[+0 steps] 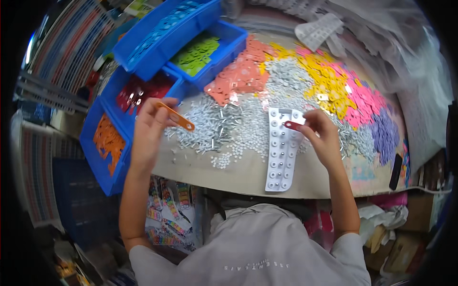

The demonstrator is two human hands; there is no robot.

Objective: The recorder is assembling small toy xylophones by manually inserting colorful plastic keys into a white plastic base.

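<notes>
Pinched in my left hand point(149, 128) is a flat orange plastic strip point(180, 120) with holes, held above the table near the blue bins. My right hand point(322, 136) grips a small dark red plastic strip point(292, 125) by its right end, over the upper part of a white assembly block point(281, 162). The block lies lengthwise towards me, with round raised seats along both sides and small metal pins down its middle. Whether the red strip touches a pin I cannot tell.
Blue bins at the left hold orange pieces point(109, 140), red pieces point(138, 93), green pieces point(196, 55) and teal pieces point(162, 31). Heaped on the table are coral pieces point(243, 71), yellow pieces point(329, 83), pink pieces point(365, 102), purple pieces point(385, 136) and small white-and-silver pins point(205, 125).
</notes>
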